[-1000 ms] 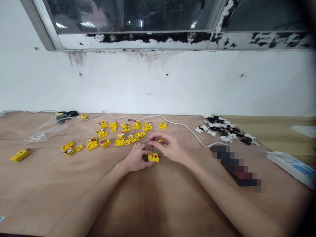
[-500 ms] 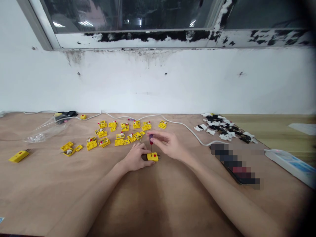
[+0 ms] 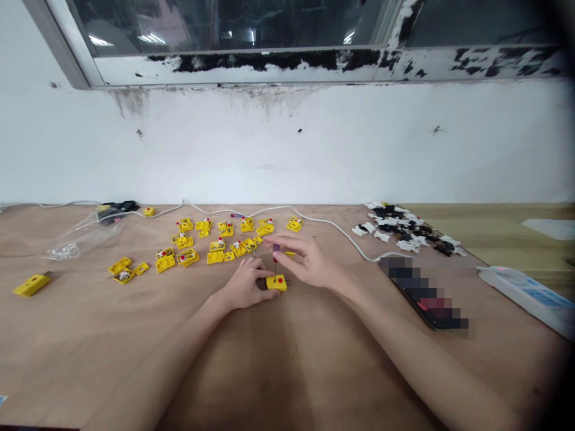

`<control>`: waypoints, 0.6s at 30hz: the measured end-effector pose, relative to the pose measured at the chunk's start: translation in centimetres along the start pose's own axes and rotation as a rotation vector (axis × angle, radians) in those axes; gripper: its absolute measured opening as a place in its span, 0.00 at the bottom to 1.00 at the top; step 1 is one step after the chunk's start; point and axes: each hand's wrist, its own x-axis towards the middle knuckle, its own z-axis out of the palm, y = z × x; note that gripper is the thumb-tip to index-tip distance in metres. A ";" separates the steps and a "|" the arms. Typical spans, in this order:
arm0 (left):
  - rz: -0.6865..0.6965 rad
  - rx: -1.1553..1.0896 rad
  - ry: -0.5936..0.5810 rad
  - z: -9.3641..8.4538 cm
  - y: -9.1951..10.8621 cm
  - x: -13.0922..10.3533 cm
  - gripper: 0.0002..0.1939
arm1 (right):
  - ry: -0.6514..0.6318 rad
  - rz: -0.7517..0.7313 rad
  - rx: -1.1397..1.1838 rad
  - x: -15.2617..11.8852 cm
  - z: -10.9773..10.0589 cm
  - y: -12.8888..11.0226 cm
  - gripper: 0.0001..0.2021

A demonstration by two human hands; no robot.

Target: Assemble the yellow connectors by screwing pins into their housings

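Observation:
A yellow plug [image 3: 277, 285] with a red button and metal prongs pointing right lies on the table. My left hand [image 3: 246, 284] is closed on its left end, thumb in front and fingers behind. Upright above the plug stands a small screwdriver [image 3: 275, 258] with a dark purple-red handle, its thin shaft reaching down to the plug's top face beside the button. My right hand [image 3: 302, 261] pinches the handle between thumb and fingers. Behind my hands lie several opened yellow plug housings [image 3: 215, 257] with red buttons and inner parts.
Another yellow plug [image 3: 32, 285] lies at the far left, near a clear bag [image 3: 67, 246]. A white cable [image 3: 332, 227] runs along the back. A pile of black and white pieces [image 3: 406, 230], a partly blurred dark device [image 3: 417, 293] and a white power strip [image 3: 525, 299] are on the right.
The right hand's fingers have shifted slightly around the screwdriver handle, and a yellow piece now shows behind them. The left hand keeps its hold on the plug. The whole view has shifted slightly.

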 end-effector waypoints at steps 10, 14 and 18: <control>-0.014 -0.001 -0.015 -0.1 0.1 0.0 0.20 | -0.056 0.068 0.004 0.0 -0.3 0.1 0.14; -0.009 0.001 0.000 -0.2 0.3 -0.1 0.20 | 0.001 0.050 -0.106 0.2 -0.2 0.2 0.13; -0.020 0.005 0.013 -0.1 0.3 -0.1 0.19 | -0.091 0.067 -0.044 0.2 -0.1 0.1 0.17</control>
